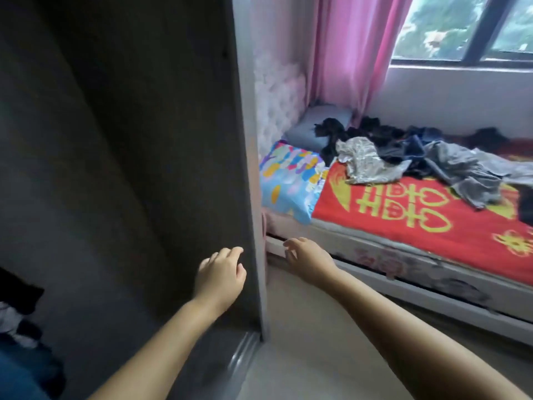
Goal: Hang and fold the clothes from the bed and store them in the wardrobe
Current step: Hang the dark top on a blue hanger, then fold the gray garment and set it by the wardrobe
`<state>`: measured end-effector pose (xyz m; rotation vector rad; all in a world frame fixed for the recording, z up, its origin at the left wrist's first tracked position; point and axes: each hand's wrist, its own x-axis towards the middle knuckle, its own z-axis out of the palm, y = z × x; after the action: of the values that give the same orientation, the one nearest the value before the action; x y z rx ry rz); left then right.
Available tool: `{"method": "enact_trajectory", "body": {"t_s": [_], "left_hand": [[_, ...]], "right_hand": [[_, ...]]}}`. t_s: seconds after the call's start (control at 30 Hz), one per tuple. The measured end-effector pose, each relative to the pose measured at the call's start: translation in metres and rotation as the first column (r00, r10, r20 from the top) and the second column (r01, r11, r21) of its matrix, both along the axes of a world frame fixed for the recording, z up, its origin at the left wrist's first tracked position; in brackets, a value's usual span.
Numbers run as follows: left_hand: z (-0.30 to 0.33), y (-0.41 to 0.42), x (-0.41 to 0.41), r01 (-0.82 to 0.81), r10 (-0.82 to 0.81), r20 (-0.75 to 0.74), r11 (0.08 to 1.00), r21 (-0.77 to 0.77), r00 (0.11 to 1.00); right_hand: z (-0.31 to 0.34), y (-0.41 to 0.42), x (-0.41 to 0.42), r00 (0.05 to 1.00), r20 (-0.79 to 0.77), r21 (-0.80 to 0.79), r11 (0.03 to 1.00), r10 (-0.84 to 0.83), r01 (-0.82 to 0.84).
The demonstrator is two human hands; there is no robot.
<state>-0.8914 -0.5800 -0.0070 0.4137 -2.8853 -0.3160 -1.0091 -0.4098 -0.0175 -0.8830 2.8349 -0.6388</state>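
Note:
A heap of clothes (415, 157), grey, dark blue and black, lies on the bed (403, 215) with its red and yellow cover at the right. The dark open wardrobe (129, 168) fills the left, its side panel edge (251, 197) standing between my hands. My left hand (220, 277) hovers inside the wardrobe near that panel, fingers loosely curled, holding nothing. My right hand (307, 256) reaches out on the other side, in front of the bed frame, fingers relaxed and empty.
Some folded dark and white clothes (17, 313) lie at the wardrobe's lower left. A colourful pillow (288, 180) and a grey pillow (320, 125) sit at the bed's head. Pink curtain (352, 47) and window at the back. Pale floor (317, 342) runs between wardrobe and bed.

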Motion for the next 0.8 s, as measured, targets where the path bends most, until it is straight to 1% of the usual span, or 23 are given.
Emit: {"method": "enact_trajectory", "body": {"t_s": [0.1,0.2,0.43,0.6,0.8], "left_hand": [[-0.010,0.065,-0.039,0.087,-0.088,0.047,0.996,0.035,0.995],[-0.018,0.148,-0.072,0.180,-0.186,0.088,0.981,0.069,0.979],[-0.029,0.326,-0.136,0.411,-0.420,0.106,0.906,0.102,0.901],[-0.034,0.408,-0.177,0.529,-0.537,0.148,0.844,0.091,0.831],[-0.050,0.475,-0.233,0.621,-0.632,0.176,0.775,0.117,0.755]], "right_hand": [[-0.015,0.099,-0.016,0.991,0.006,0.021,0.990,-0.137,0.137],[-0.020,0.197,-0.026,0.969,0.017,0.037,0.969,-0.246,0.245],[-0.028,0.386,-0.036,0.886,0.089,0.086,0.889,-0.456,0.449],[-0.030,0.473,-0.046,0.812,0.127,0.115,0.822,-0.569,0.558],[-0.050,0.531,-0.073,0.759,0.190,0.200,0.781,-0.623,0.591]]}}
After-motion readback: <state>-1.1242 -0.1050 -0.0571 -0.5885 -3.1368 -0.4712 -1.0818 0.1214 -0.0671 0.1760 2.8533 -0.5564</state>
